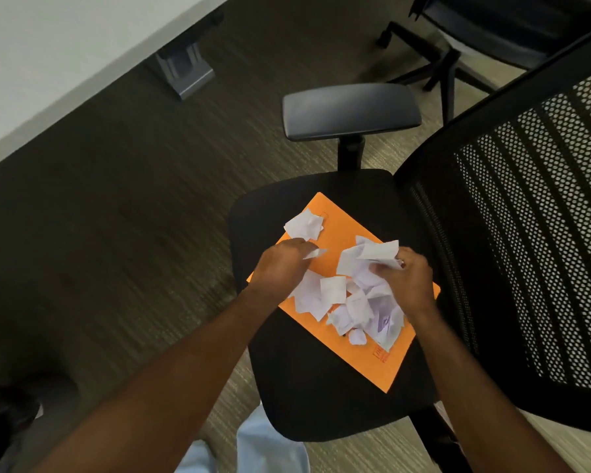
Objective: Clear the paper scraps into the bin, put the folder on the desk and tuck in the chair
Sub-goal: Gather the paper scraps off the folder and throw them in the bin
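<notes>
An orange folder lies flat on the black seat of an office chair. Several torn white paper scraps are scattered over the folder, with one apart at its far corner. My left hand rests on the folder's left side, fingers pinched on a small white scrap. My right hand is closed around a crumpled bunch of scraps above the pile. The white desk runs along the upper left. No bin is in view.
The chair's mesh backrest rises on the right and its armrest sticks out beyond the seat. A second chair's base stands at the top right. A grey desk foot sits on the carpet. My legs are below the seat.
</notes>
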The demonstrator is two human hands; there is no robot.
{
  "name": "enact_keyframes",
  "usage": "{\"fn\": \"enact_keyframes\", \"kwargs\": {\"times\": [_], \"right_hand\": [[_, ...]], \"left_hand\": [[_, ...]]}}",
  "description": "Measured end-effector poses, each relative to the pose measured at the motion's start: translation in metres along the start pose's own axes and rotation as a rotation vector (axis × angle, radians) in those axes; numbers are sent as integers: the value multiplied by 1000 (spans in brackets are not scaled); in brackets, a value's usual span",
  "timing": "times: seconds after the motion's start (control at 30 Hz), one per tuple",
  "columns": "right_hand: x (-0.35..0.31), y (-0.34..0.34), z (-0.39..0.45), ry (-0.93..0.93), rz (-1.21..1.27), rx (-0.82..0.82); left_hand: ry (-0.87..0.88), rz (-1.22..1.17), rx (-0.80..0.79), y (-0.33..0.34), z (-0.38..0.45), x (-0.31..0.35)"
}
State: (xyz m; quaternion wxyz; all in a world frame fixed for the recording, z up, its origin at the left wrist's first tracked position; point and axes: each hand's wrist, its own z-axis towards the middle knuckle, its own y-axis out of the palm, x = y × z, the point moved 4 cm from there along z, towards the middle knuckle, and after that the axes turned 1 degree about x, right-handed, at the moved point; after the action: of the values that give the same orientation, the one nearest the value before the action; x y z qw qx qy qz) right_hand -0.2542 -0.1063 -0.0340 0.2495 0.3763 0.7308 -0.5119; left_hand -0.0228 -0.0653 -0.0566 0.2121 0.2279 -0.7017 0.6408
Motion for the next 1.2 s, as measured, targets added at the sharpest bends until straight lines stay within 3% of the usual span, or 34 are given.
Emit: {"fn": "enact_keyframes", "kwargs": {"times": [0.2, 0.37, 0.53, 0.9, 1.13, 1.2], "right_hand": [[11, -13, -8, 214, 339, -19], [4, -20, -12, 289, 586, -110], [-4, -21, -19, 289, 695, -244], [-54, 7, -52, 334, 678, -466], [-119, 76, -78, 260, 585, -575], [-144, 106, -88, 184, 564, -672]], "left_hand": [[-279, -435, 83, -14, -4, -30], [-478, -847, 162, -19, -8, -41], [-630, -1102, 177, -18, -16, -42], [-795, -1150, 300, -81, -49, -83], [-818, -1171, 456, -123, -124, -143], [-820, -1189, 519, -133, -150, -163]]}}
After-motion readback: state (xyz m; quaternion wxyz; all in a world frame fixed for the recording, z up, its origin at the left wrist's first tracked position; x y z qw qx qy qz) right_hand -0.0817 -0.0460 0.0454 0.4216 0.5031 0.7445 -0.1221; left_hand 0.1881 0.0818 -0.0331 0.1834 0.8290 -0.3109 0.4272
